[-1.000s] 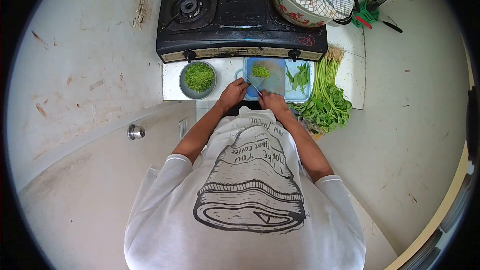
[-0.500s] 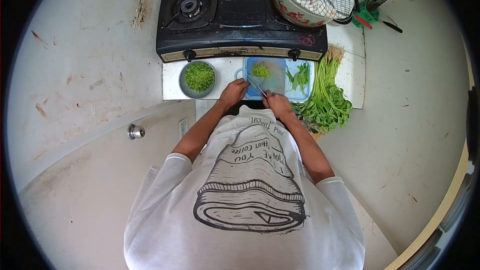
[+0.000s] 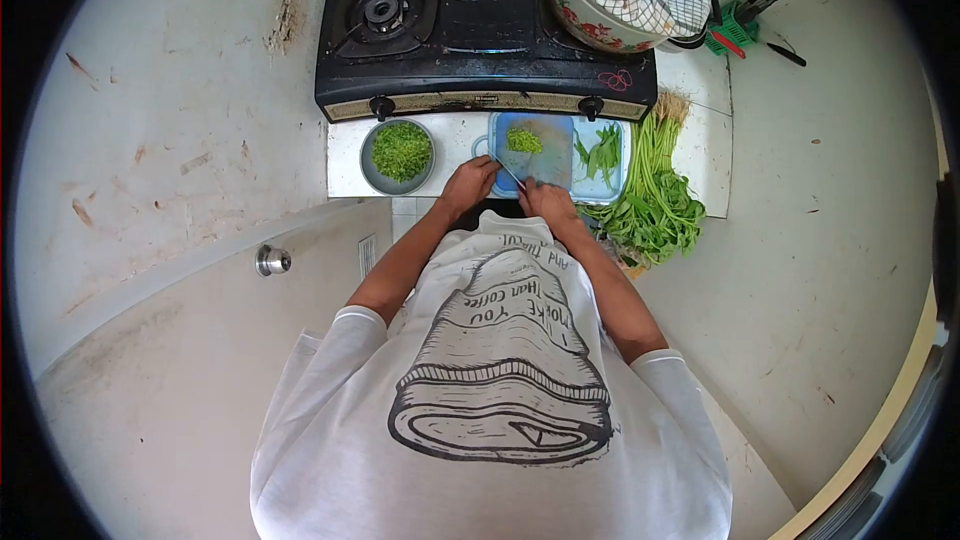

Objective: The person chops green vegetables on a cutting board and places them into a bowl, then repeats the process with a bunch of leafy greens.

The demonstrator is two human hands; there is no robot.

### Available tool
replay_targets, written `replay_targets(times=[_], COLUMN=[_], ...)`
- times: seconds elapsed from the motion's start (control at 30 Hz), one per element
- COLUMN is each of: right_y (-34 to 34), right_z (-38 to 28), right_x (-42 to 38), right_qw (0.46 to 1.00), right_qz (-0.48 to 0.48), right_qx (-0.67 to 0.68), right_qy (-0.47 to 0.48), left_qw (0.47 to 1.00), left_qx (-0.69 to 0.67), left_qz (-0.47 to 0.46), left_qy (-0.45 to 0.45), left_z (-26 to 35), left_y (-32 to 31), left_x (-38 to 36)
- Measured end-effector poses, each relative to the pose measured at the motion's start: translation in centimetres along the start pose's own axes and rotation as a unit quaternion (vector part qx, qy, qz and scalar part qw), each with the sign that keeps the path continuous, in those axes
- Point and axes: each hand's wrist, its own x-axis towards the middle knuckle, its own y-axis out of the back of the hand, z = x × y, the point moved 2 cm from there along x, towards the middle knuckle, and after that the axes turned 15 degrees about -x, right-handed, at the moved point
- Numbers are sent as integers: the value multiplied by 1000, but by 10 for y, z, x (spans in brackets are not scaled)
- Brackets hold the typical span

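My right hand is closed around the handle of a knife, whose blade slants up and left over the near part of the blue cutting board. At the board's left edge my left hand has its fingers drawn together near the blade tip; whatever they may hold is too small to make out. A small heap of chopped greens lies on the board beyond the blade. Some loose leaves rest in the light blue tray, right of the board.
A grey bowl of chopped greens stands on the left. Long leafy stalks lie on the right. Behind are a black gas stove, a cloth-covered pot and a green basket with knives. A door stands at left.
My right hand has shifted slightly left and up with the knife, and the blade now reaches closer to my left fingers. My left hand has hardly moved.
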Motion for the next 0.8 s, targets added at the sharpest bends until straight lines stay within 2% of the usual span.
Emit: replay_targets(times=[0.23, 0.33, 0.8], right_y=[2, 6, -6], right_z=[15, 13, 7], right_x=[-12, -13, -12], right_qw=[999, 1000, 1000], right_qz=[-24, -4, -2], right_qx=[-24, -14, 6], right_qy=[-15, -9, 6], left_qw=[1000, 999, 999], left_qx=[-1, -31, -4], left_qz=[-6, 21, 5], left_qy=[15, 5, 35], left_z=[-6, -5, 4], left_y=[0, 0, 0], left_x=[1, 4, 3])
